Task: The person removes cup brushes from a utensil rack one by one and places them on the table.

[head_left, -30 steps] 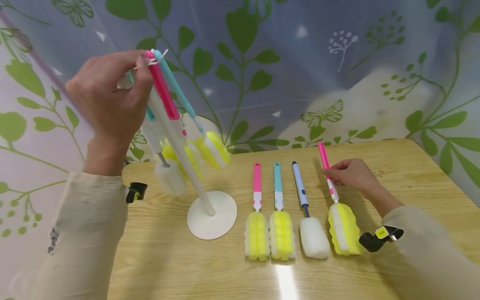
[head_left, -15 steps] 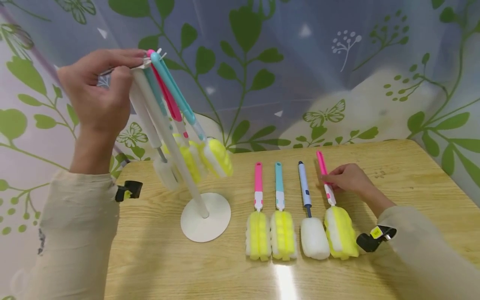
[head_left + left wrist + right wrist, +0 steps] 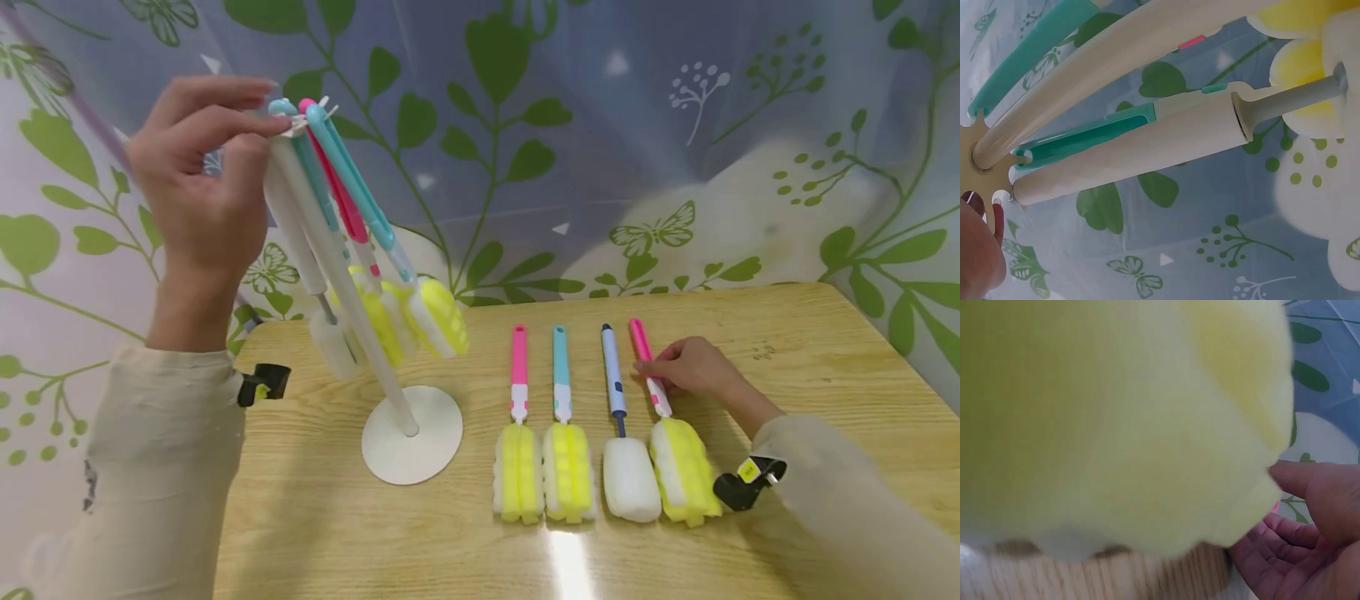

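In the head view my left hand [image 3: 202, 167] is at the top of a white stand [image 3: 333, 250], with thumb and index finger pinching the rim of its hook plate. Several sponge bottle brushes hang there, among them a teal-handled brush [image 3: 352, 183] and a white-handled brush [image 3: 1135, 150]. My right hand [image 3: 697, 371] pinches the pink handle of a bottle brush with a yellow-and-white sponge [image 3: 681, 467], which lies at the right end of a row on the table. That sponge fills most of the right wrist view, hiding the handle.
Left of the held brush lie a blue-handled brush with a white sponge [image 3: 632, 479], a teal-handled brush [image 3: 568, 471] and another pink-handled brush [image 3: 519, 471]. The stand's round base [image 3: 431, 454] rests on the wooden table [image 3: 330, 533]. A leaf-patterned curtain [image 3: 570, 183] hangs behind.
My right hand has brought the pink-handled brush down and nearer, beside the blue one. The stand's base has shifted slightly left, and my left fingers have moved from the pink handle's top to the rim.
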`<state>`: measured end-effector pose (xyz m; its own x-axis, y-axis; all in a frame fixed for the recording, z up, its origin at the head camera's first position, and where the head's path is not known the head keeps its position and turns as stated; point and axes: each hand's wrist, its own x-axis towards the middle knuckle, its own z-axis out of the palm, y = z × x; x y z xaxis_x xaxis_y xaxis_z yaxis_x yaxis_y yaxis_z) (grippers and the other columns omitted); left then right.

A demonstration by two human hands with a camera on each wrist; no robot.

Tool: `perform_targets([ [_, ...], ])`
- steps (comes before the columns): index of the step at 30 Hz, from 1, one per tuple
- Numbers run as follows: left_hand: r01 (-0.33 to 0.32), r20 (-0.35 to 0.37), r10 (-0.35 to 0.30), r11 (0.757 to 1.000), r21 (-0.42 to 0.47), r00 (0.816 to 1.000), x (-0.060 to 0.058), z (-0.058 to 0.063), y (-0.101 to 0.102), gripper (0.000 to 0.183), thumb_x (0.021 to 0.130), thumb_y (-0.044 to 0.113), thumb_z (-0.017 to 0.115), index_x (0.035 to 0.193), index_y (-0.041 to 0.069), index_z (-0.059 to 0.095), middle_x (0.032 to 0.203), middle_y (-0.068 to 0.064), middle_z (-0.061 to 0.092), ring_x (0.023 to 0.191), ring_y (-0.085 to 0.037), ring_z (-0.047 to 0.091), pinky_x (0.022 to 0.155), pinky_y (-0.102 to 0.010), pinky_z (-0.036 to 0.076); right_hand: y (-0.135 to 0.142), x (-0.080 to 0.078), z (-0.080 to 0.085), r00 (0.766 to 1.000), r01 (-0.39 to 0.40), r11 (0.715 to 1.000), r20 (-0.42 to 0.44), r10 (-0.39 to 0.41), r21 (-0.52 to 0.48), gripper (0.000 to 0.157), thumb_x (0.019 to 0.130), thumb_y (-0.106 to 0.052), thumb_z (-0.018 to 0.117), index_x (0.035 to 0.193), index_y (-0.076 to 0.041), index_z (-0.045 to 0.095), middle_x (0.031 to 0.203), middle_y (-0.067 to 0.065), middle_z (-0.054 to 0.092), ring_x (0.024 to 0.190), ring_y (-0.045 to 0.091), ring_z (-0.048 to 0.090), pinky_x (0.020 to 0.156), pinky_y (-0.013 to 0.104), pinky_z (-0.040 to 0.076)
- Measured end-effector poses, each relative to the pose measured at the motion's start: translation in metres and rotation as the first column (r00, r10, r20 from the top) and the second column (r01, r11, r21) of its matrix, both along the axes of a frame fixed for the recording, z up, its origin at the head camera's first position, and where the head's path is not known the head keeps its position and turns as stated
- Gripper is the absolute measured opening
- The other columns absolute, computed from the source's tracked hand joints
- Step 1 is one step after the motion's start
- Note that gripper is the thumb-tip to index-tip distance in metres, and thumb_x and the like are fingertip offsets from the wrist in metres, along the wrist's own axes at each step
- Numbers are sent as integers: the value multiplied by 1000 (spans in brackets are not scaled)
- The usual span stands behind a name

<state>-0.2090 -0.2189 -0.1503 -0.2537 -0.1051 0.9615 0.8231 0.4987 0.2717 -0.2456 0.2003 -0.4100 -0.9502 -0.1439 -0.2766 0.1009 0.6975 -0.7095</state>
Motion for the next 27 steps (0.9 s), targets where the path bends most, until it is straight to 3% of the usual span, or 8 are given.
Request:
perform_targets([
  [4,-80,-52,79,997,-19,996,-5,-1,-5,34,71,20,48,64,-1,73,72,4,65,76,-3,56,74,-20,37,-1,2,1,1000,-22,999,8,22,27,46,86,-42,67,92,4,64,74,5,64,65,14,61,62,30,49],
  [7,-163,-69,159,986,-42,985,-5,-1,-9,33,71,20,47,65,5,76,70,-2,68,69,-7,60,64,-16,35,-1,4,2,1000,-30,1000,5,30,-1,48,87,-40,66,97,7,63,76,6,65,67,15,63,64,31,51],
  [11,-299,-77,292,946,-123,953,-1,-2,-12,32,72,20,48,70,11,78,73,-2,71,56,-20,57,52,-17,25,3,7,7,1000,-27,999,-15,27,-42,50,91,-37,62,106,11,58,83,11,67,73,20,65,69,34,53],
  [14,-364,-93,353,911,-195,931,1,-1,-13,31,73,20,49,73,10,78,75,-3,71,47,-25,48,49,-20,18,6,9,14,1000,-17,997,-27,15,-71,52,94,-36,57,111,13,55,87,14,66,79,23,65,73,36,54],
  [20,-406,-127,386,864,-296,914,7,4,-14,37,75,30,49,73,5,77,73,-8,70,44,-25,42,49,-26,17,-3,9,35,996,-18,985,-92,2,-169,58,95,-41,54,118,12,54,98,19,64,88,31,64,76,37,54],
  [24,-399,-122,380,861,-315,917,8,4,-12,39,77,36,55,72,3,75,71,-10,67,46,-26,44,51,-27,18,-25,10,59,986,-29,972,-164,-10,-233,55,94,-44,54,118,5,57,101,18,64,87,27,64,73,31,54],
  [27,-409,-119,391,865,-290,913,5,3,-10,38,77,40,63,70,4,75,68,-11,66,49,-29,48,52,-27,19,-50,10,79,975,-71,945,-222,-1,-318,49,94,-42,55,116,2,57,101,18,63,86,23,65,73,29,54],
])
